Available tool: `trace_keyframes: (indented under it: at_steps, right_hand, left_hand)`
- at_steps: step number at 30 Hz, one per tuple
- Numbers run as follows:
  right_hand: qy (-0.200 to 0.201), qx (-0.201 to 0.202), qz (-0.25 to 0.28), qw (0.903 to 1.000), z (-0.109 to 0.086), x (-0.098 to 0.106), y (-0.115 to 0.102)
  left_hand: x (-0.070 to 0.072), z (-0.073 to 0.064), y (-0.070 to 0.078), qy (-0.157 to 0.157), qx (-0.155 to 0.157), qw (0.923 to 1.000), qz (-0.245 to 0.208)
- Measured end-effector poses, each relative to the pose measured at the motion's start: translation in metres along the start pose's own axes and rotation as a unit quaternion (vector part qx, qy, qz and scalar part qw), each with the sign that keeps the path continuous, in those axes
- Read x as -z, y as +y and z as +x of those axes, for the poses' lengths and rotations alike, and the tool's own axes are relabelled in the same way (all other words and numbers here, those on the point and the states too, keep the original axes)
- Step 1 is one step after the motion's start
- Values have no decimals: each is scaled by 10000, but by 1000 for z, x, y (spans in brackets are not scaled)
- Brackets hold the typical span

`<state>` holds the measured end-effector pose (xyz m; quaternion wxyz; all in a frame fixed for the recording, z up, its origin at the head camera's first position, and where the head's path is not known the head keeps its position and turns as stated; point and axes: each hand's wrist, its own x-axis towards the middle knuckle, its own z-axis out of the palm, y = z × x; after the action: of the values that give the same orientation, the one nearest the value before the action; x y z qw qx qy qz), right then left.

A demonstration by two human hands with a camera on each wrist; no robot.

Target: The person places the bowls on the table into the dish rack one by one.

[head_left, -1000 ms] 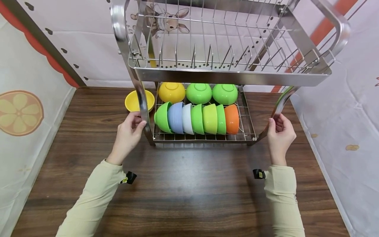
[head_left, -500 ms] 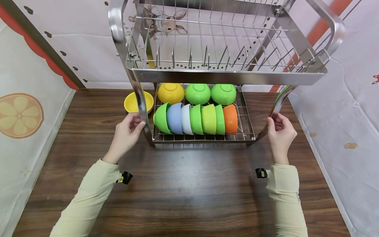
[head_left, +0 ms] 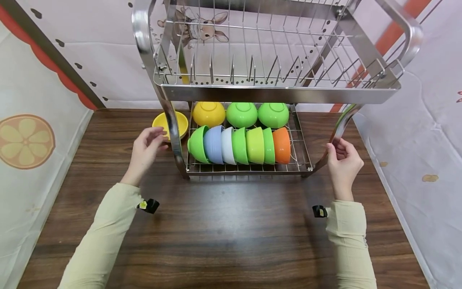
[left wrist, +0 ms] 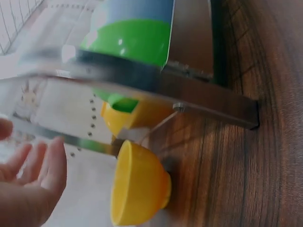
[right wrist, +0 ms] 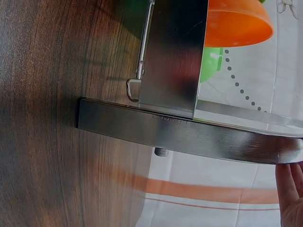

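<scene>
A two-tier metal dish rack (head_left: 281, 95) stands on the wooden table. My left hand (head_left: 144, 150) is off its left leg, fingers loosely bent with nothing in them, beside a yellow bowl (head_left: 182, 122) that sits upright outside the rack. The left wrist view shows the same hand (left wrist: 35, 184) apart from the leg (left wrist: 208, 99) and that yellow bowl (left wrist: 137, 187). On the other side, my right hand (head_left: 344, 164) pinches the right leg (head_left: 341, 126) between thumb and fingers. In the right wrist view only its fingers (right wrist: 286, 187) show, at the leg's edge.
On the lower shelf, several bowls in green, blue, white and orange (head_left: 282, 145) stand on edge in a row. Behind them lie an upturned yellow bowl (head_left: 208, 114) and two green ones (head_left: 242, 115). The upper wire shelf (head_left: 249, 60) overhangs the back. Fabric walls (head_left: 408, 168) flank the table.
My left hand has let go of the rack's left leg and moved a little left, near the yellow bowl. My right hand keeps its hold on the right leg. The bowls have stayed put.
</scene>
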<state>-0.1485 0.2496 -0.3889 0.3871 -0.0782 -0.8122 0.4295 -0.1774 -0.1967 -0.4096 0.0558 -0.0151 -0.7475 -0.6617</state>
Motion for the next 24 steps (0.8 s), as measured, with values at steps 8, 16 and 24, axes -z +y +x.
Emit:
trace_keyframes:
  at_steps: [8, 16, 24]
  right_hand:
    - [-40, -46, -7, 10000, -1, 1, -3]
    - [-34, -129, -111, 9999, 4, -3, 27]
    - [24, -24, 23, 10000, -1, -1, 1]
  left_hand:
    - [9, 30, -14, 853, 941, 9885, 816]
    - [14, 48, -34, 934, 1341, 9736, 1591]
    - [12, 60, -52, 932, 2071, 9686, 1015]
